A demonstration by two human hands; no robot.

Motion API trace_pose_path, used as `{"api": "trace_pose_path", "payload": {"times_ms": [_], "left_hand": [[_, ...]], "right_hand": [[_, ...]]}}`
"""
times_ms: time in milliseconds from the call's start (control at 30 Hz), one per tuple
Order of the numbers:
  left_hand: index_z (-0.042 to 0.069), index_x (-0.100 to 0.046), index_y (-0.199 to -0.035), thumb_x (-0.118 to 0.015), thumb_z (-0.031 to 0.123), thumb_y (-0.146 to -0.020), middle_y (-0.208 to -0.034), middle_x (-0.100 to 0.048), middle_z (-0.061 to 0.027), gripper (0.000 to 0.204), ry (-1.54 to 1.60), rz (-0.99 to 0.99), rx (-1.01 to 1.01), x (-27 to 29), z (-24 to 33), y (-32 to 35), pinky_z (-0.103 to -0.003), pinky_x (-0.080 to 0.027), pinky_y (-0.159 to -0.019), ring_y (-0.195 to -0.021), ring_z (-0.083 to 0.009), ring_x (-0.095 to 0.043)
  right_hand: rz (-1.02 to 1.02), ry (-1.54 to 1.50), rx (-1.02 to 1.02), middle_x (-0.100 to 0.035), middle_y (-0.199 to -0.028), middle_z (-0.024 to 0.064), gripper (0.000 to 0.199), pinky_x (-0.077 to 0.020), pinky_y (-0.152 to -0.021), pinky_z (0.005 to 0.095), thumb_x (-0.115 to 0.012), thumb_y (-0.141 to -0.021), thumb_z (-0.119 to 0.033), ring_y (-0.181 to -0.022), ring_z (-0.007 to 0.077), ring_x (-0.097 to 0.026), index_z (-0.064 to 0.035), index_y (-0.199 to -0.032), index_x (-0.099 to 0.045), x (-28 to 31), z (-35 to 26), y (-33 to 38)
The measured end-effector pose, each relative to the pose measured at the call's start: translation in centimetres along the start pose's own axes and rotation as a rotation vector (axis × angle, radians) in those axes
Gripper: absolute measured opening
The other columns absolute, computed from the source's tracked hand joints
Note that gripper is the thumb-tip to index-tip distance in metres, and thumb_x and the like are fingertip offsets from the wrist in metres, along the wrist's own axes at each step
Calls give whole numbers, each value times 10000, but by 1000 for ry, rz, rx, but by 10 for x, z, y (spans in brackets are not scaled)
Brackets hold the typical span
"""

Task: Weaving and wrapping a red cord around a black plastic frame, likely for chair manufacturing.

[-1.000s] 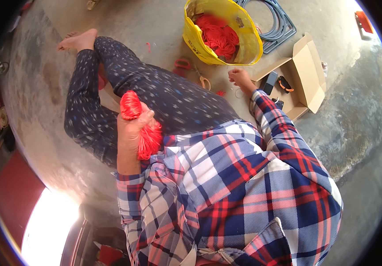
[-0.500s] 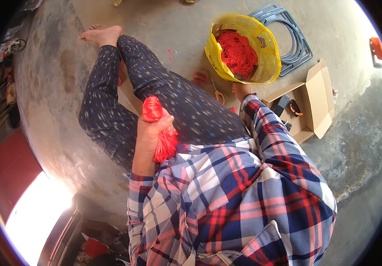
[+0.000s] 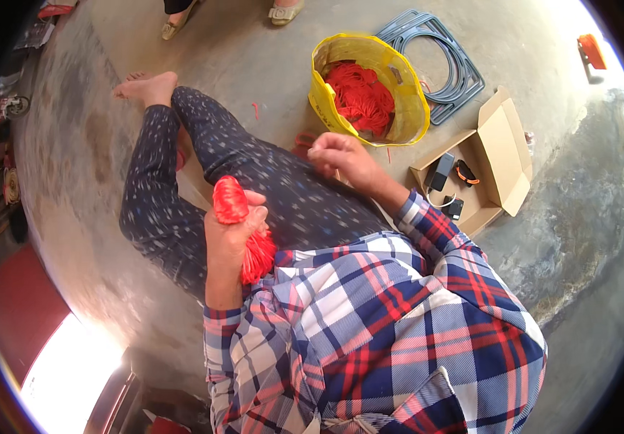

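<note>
My left hand [image 3: 224, 242] is closed around a shiny red tassel [image 3: 230, 200] above my lap. The rounded top of the tassel stands out over my fist, and its loose strands hang below toward my shirt. My right hand [image 3: 348, 163] is over my thigh, fingers curled with the tips pressed together; whether something thin is between them I cannot make out. Just beyond it stands a yellow bag [image 3: 407, 130] with a heap of red cord [image 3: 360, 98] inside. Part of a red handle [image 3: 303, 142] shows on the floor behind my right hand.
An open cardboard box [image 3: 504, 145] holding small dark devices and a white cable lies to the right. Behind the bag is a grey-blue folded frame [image 3: 464, 69]. Another person's shoes [image 3: 285, 13] stand at the top. A red scrap [image 3: 256, 111] lies on the concrete floor.
My right hand has moved from beside the bag, left and inward over my thigh. My left hand keeps the tassel. The view has shifted, showing more of the other person's feet.
</note>
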State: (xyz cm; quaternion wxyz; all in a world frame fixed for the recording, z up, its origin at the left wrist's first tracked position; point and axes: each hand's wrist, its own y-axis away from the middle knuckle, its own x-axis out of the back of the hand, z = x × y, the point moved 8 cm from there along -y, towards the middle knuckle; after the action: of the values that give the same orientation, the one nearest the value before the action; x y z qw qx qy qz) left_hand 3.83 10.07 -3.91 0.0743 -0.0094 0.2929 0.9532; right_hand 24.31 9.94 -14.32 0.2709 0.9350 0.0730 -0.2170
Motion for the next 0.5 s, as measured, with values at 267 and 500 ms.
{"api": "trace_pose_path", "payload": {"times_ms": [267,500], "left_hand": [[-42,-617,-1018,-740,-27,-781,-799,-646,-54,267,-136,14,-135,-5,14,10,-241,-507,-581,-651,-106,-614],[-46,-613,-1009,-732,-52,-774,-813,-650,-55,263,-158,13,-142,0,5,11,-229,-497,-580,-638,-102,-610]], "right_hand": [[-218,360,437,-647,-678,70,155,-482,-592,282,-708,-839,-158,-617,120,-600,-13,-828,-654,-100,-74,23],[-231,381,383,-673,-693,109,158,-496,-602,312,-707,-837,-175,-625,175,-644,-19,-834,-679,-99,-62,22]]}}
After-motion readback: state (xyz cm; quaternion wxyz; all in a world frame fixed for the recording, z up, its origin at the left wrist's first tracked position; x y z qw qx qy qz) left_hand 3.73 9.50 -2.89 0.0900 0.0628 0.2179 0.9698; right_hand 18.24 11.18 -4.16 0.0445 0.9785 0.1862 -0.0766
